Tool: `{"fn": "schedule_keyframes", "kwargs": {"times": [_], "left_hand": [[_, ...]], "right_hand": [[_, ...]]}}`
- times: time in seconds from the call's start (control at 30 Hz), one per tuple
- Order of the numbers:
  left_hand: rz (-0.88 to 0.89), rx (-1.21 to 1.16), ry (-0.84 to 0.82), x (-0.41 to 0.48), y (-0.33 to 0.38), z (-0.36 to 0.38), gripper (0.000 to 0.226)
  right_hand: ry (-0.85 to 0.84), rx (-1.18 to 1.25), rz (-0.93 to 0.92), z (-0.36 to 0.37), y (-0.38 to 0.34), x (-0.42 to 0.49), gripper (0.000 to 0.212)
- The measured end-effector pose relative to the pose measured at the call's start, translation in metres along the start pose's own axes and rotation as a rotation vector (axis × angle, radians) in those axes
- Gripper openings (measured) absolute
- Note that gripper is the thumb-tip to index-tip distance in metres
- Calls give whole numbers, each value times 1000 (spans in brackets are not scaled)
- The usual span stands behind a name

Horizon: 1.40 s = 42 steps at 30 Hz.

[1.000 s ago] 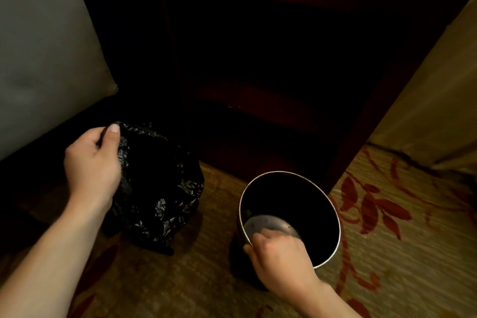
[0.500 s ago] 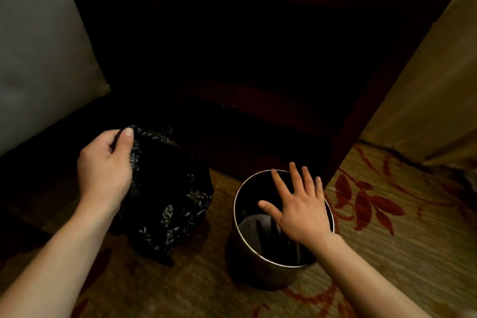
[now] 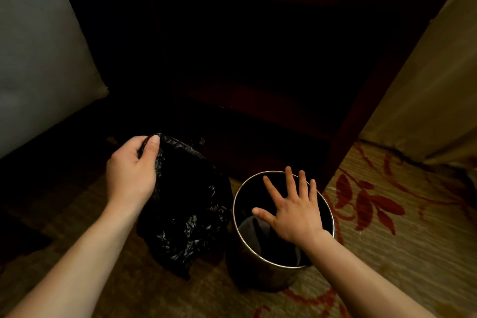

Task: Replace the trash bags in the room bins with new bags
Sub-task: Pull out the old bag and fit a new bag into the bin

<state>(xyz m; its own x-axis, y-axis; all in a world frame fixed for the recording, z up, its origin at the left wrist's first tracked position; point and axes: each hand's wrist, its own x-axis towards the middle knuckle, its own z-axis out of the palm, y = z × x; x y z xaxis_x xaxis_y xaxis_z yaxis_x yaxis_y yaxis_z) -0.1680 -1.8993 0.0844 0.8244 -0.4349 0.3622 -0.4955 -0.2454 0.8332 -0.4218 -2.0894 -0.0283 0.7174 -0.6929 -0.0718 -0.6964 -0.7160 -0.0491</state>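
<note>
Gripping the gathered top of a black trash bag [image 3: 184, 204], the left hand [image 3: 131, 170] is closed around the crinkled plastic, thumb lying along the upper edge and the knuckles toward the camera. The bag hangs below the fist as a dark, crumpled bundle; its lower end reaches down to the carpet [image 3: 387, 248] (whether it rests there or just brushes it, I cannot tell in this light).

Just right of the bag stands a round metal bin [image 3: 247, 263], upright on the carpet, its thin bright rim catching the light. Bag and bin sit close beside each other; contact between them is not clear. The right hand [image 3: 294, 212] is spread flat over the bin's mouth, fingers [image 3: 290, 179] splayed and pointing away from the person, palm down, holding nothing. The wrist crosses the near right part of the rim. Inside the bin, under the thumb, a pale grey patch shows on the near left wall, either bare metal or something lying there, too dim to say.

Behind both stands a dark wooden cabinet [image 3: 361, 137], its open lower part lost in shadow. A pale cushion [image 3: 38, 59] fills the upper left, and a beige curtain [image 3: 426, 98] hangs at the right. The carpet is tan with red leaf patterns.
</note>
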Motion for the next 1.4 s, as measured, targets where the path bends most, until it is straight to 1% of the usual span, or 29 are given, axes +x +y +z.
{"fn": "schedule_keyframes", "kwargs": {"times": [0.13, 0.23, 0.33, 0.43, 0.57, 0.67, 0.7, 0.77, 0.87, 0.9, 0.93, 1.07, 1.2, 1.33, 1.4], "left_hand": [[7, 7, -12, 1, -1, 5, 45], [-4, -14, -15, 3, -2, 7, 50], [-2, -18, -28, 3, -2, 9, 55], [2, -14, -42, 1, -1, 13, 54], [10, -33, -66, -1, 3, 17, 58], [22, -38, -89, -3, 6, 17, 51], [22, -34, -86, -3, 7, 17, 48], [21, -7, -73, -3, 9, 19, 39], [1, 35, -59, -3, 9, 18, 32], [-6, 39, -55, -2, 10, 18, 31], [-12, 36, -55, -2, 11, 18, 31], [-8, 24, -58, -3, 15, 18, 32], [6, -24, -77, -5, 18, 19, 32], [10, -58, -123, -8, 17, 19, 41], [32, -50, -116, -9, 16, 19, 42]], "right_hand": [[23, 68, -25, -11, -5, -20, 87], [20, 116, -101, -11, -8, -51, 84], [-34, 148, -177, -7, -12, -74, 79], [-119, 181, -181, -2, -13, -77, 69], [-209, 218, -174, -1, -10, -74, 73], [-232, 209, -168, -5, -11, -74, 77], [-221, 213, -164, -7, -13, -74, 79], [-144, 247, -127, -14, -16, -70, 82], [77, 265, -136, -25, -22, -45, 77], [120, 260, -150, -28, -26, -32, 78], [127, 252, -158, -30, -29, -19, 80], [52, 218, -174, -14, -45, 15, 86], [38, 221, -132, 9, -49, 18, 83], [-3, 213, -142, 1, -50, 18, 85], [14, 243, -153, -6, -46, 11, 83]]}}
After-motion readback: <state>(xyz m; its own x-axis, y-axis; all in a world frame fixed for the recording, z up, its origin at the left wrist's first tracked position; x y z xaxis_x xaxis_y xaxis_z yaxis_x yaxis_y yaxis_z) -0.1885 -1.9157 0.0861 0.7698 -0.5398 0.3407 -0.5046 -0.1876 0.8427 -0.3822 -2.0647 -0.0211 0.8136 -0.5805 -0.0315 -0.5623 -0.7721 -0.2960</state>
